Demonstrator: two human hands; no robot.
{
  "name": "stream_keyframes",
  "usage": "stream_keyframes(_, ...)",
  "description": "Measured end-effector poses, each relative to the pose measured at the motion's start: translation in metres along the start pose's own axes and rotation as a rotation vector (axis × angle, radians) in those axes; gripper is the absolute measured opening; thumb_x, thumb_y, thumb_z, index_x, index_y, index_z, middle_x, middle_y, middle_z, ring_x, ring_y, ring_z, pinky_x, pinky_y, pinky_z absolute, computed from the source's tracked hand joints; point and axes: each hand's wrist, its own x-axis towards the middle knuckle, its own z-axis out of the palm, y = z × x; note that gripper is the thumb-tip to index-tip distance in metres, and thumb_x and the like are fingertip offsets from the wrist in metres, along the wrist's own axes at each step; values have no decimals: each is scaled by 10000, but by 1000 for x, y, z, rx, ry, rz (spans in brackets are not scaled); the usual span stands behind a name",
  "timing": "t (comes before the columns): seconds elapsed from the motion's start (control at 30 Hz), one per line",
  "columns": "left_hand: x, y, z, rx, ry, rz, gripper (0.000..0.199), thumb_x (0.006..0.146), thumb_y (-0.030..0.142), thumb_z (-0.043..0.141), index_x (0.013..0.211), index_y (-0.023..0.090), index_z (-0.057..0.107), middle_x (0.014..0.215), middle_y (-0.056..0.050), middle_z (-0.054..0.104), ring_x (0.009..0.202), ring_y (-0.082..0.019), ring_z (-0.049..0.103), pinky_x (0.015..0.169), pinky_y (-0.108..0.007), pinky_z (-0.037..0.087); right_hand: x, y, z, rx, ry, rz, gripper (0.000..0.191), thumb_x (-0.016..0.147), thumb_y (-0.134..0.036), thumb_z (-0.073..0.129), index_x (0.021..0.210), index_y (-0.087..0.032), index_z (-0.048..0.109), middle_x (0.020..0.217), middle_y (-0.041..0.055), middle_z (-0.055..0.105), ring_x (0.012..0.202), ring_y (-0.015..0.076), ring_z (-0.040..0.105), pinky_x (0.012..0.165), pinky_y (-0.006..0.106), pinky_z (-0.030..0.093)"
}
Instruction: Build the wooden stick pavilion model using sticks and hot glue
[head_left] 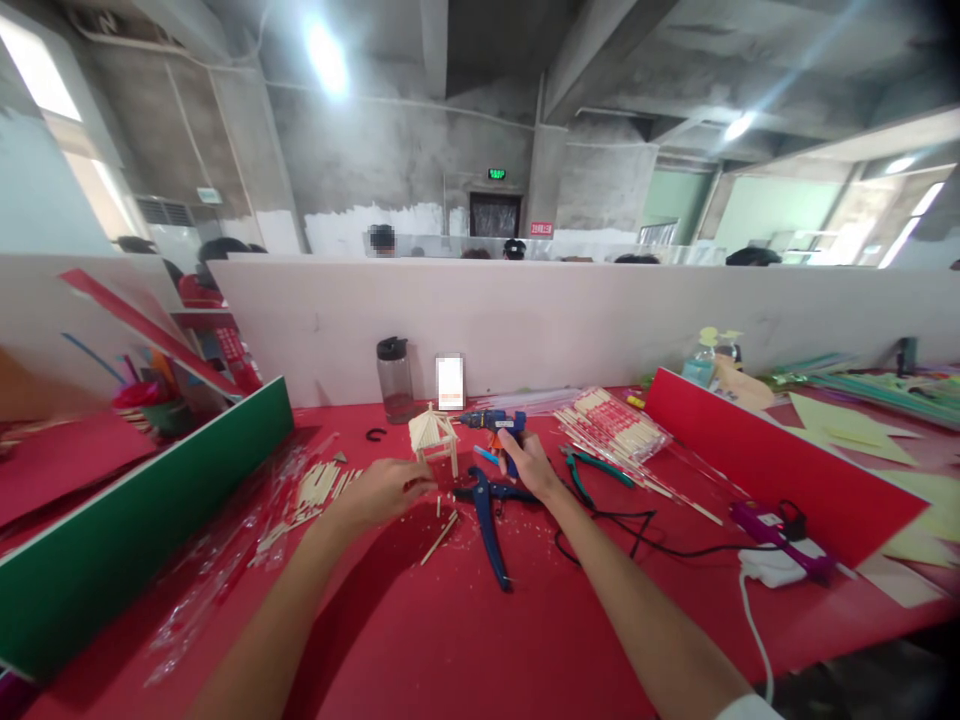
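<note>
My right hand (pixel 531 462) is wrapped round the grip of a blue hot glue gun (pixel 501 421). Its nozzle points left, close to the roof of a small pavilion model (pixel 433 430) made of pale wooden sticks. At the lower left post of this model, the curled fingers of my left hand (pixel 396 488) appear to pinch it; the fingertips are partly hidden. A dark blue hand cutter (pixel 489 520) with spread handles lies below the glue gun. Short loose sticks (pixel 439 537) and crumbs are scattered in front of the model.
Cut sticks (pixel 319 490) lie left, and bundled sticks (pixel 611 428) right. Green-handled pliers (pixel 600 467) rest near a black cable (pixel 675 549) running to a purple power strip (pixel 784 540). A bottle (pixel 395 380), green divider (pixel 150 520) and red divider (pixel 780 460) stand around the red table.
</note>
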Motion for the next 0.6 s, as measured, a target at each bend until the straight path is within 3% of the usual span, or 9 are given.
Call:
stream_keyframes(0.13, 3, 12, -4, 57, 387, 25, 250, 987, 357, 466, 1091, 263, 672, 1077, -47, 731, 997, -210, 670, 920, -336, 503, -6, -7, 3, -153, -57, -120, 428, 929, -537, 493, 710, -185, 595, 519, -17, 527, 468, 124, 487, 494, 240, 380)
stream_keyframes(0.2, 5, 18, -7, 69, 496, 49, 276, 968, 367, 515, 1197, 257, 622, 1163, -64, 699, 1110, -237, 623, 1001, -385, 469, -10, -13, 7, -250, -144, -198, 369, 924, -503, 511, 780, -182, 621, 598, -6, 570, 544, 141, 517, 542, 246, 398)
stream_keyframes(0.37, 6, 24, -12, 17, 342, 192, 292, 968, 317, 525, 1249, 258, 582, 1199, -64, 685, 1142, -226, 599, 1016, -380, 455, -17, -22, 15, -565, -256, -383, 224, 908, -398, 542, 855, -190, 607, 744, 21, 628, 669, 170, 543, 657, 265, 414)
stream_keyframes(0.6, 6, 27, -9, -51, 175, 159, 272, 959, 363, 541, 1185, 222, 595, 1161, -90, 672, 1093, -230, 605, 972, -375, 467, -16, -15, 19, -694, -363, -452, 228, 935, -404, 544, 976, -183, 576, 876, 70, 672, 749, 192, 590, 692, 273, 415)
